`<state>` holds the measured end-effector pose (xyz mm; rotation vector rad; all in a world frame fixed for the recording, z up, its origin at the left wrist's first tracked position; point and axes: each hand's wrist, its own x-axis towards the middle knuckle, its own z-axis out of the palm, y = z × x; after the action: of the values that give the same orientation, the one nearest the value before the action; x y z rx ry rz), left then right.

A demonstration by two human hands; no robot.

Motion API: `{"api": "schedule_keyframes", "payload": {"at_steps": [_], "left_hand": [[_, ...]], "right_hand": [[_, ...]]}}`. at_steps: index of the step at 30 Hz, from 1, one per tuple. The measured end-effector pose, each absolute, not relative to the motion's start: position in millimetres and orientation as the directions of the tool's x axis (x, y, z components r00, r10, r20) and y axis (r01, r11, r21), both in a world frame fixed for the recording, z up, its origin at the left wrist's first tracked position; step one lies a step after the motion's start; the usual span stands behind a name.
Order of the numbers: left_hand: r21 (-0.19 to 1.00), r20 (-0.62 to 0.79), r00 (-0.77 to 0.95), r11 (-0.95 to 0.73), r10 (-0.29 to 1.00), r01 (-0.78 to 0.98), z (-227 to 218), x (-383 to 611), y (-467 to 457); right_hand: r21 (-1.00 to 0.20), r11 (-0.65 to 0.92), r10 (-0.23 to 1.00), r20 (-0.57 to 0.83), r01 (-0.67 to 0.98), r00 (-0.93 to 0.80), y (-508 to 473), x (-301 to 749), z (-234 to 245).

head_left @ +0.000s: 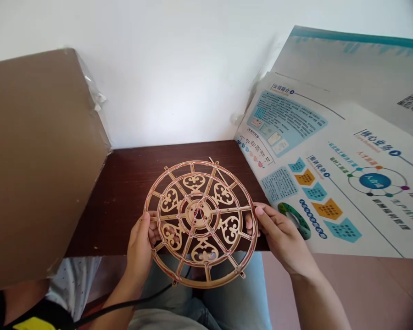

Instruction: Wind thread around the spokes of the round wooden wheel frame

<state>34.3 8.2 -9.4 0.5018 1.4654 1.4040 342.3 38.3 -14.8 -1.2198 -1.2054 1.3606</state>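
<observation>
A round tan openwork frame with spokes, rings and scroll-shaped ornaments is tilted in front of me, over the table's front edge. Thin reddish and whitish wires run along its rings and meet around the hub. My left hand grips the left rim, thumb on top and fingers curled underneath. On the right rim my right hand has the same kind of hold, its fingertips showing through a gap. The frame's underside is hidden.
The dark brown table ends at a white wall. A cardboard panel stands at left, a printed poster board at right. A thin pale stick lies behind the frame. A green roll and a black cable are nearby; part of another person shows lower left.
</observation>
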Motion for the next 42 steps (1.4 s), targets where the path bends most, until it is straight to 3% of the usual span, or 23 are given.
{"api": "schedule_keyframes", "payload": {"at_steps": [9,16,30,42], "left_hand": [[0.870,-0.453,-0.341,0.327,0.824,-0.369,-14,19,11],[0.942,-0.334,-0.272,0.312,0.902,-0.124,-22,-12,4],[0.974,-0.128,-0.269,0.172,0.954,0.145,-20,-4,4],[0.961,-0.116,-0.190,0.159,0.975,0.224,-18,-11,6]], "right_hand": [[-0.997,-0.058,0.997,-0.061,0.050,-0.054,32,335,-10],[-0.998,-0.062,0.997,-0.062,-0.004,-0.037,30,330,-7],[-0.981,-0.043,0.984,-0.075,-0.189,0.165,36,312,-18],[-0.985,-0.075,0.979,-0.102,-0.155,0.174,35,313,-20]]}}
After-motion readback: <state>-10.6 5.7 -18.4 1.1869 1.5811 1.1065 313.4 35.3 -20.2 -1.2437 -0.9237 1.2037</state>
